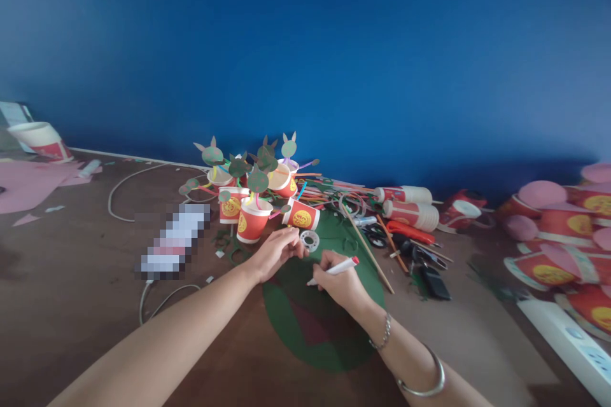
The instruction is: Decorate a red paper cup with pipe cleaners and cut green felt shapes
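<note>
My right hand point(341, 285) is closed around a white marker point(338, 268) with a red end. The marker's tip points down at a large dark green round paper sheet point(329, 353) lying flat on the table. My left hand point(279, 251) rests at the sheet's upper left, fingers bent and a little apart, beside a small clear tape roll point(310, 241). Just behind those fingers a red and white paper cup point(301, 213) lies on its side. Whether the left fingertips touch anything small is hidden.
Paper cups with green animal heads point(255, 219) stand behind my left hand. Stacked cups point(410, 215), a wooden stick point(367, 245) and scissors point(429, 257) lie to the right. A blurred phone point(174, 241) on a cable is left; a power strip point(568, 343) is right.
</note>
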The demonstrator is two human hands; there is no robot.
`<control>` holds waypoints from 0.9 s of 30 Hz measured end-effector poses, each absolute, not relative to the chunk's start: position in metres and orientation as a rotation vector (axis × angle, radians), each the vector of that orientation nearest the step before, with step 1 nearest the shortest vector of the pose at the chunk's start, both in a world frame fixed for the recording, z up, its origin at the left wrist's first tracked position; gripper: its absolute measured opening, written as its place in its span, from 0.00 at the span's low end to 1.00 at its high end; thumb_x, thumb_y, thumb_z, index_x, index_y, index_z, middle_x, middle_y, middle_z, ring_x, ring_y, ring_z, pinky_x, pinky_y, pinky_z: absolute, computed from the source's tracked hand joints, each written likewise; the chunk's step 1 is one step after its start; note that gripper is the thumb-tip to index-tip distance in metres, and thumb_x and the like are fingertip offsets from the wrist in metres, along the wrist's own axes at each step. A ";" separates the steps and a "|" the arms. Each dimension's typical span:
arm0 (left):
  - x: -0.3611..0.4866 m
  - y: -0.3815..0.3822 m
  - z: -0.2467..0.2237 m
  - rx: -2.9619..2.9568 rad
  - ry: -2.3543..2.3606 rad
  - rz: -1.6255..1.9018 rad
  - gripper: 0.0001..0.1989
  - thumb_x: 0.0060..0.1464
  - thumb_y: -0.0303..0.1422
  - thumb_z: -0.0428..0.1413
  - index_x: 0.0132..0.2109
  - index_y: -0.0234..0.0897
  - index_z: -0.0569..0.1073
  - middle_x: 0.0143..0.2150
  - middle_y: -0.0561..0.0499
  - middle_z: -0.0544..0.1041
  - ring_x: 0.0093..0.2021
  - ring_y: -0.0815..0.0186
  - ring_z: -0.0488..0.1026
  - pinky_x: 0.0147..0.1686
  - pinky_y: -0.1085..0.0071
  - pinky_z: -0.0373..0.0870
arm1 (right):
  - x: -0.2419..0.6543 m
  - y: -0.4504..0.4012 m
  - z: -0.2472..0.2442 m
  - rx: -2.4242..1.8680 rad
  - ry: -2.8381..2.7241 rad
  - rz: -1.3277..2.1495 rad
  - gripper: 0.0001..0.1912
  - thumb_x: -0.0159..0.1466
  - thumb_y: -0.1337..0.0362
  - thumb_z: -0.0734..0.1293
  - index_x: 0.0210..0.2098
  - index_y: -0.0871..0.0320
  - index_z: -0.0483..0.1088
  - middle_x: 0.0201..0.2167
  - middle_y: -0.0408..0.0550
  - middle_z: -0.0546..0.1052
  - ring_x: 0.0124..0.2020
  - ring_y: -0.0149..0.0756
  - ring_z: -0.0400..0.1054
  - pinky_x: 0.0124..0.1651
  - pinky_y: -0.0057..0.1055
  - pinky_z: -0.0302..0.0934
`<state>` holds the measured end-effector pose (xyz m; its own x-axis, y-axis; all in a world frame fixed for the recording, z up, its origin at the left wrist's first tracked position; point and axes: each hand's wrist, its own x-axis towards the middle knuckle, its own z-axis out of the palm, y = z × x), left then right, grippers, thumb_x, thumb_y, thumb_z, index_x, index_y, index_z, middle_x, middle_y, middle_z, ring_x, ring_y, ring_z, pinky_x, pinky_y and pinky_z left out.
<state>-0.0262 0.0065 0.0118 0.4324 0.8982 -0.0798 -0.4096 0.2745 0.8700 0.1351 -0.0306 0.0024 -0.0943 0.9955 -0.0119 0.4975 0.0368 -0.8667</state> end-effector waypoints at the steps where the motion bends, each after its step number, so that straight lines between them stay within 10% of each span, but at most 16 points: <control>1: -0.026 0.006 0.012 0.896 0.657 0.966 0.18 0.51 0.43 0.55 0.22 0.36 0.63 0.21 0.53 0.68 0.31 0.66 0.71 0.38 0.72 0.64 | 0.135 -0.031 0.002 -1.526 -1.673 0.975 0.12 0.52 0.65 0.61 0.16 0.55 0.54 0.09 0.38 0.66 0.13 0.27 0.60 0.16 0.21 0.49; 27: -0.026 0.007 0.010 0.915 0.645 0.975 0.18 0.52 0.42 0.54 0.22 0.36 0.63 0.20 0.53 0.69 0.31 0.65 0.72 0.41 0.69 0.64 | 0.134 -0.031 0.000 -1.582 -1.692 0.733 0.13 0.52 0.64 0.60 0.15 0.54 0.52 0.12 0.39 0.64 0.18 0.30 0.60 0.22 0.25 0.51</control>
<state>-0.0264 0.0072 0.0098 0.4332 0.8991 -0.0631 -0.4094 0.2586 0.8749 0.1342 -0.0306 -0.0001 -0.0118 0.9939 0.1093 0.5996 0.0946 -0.7947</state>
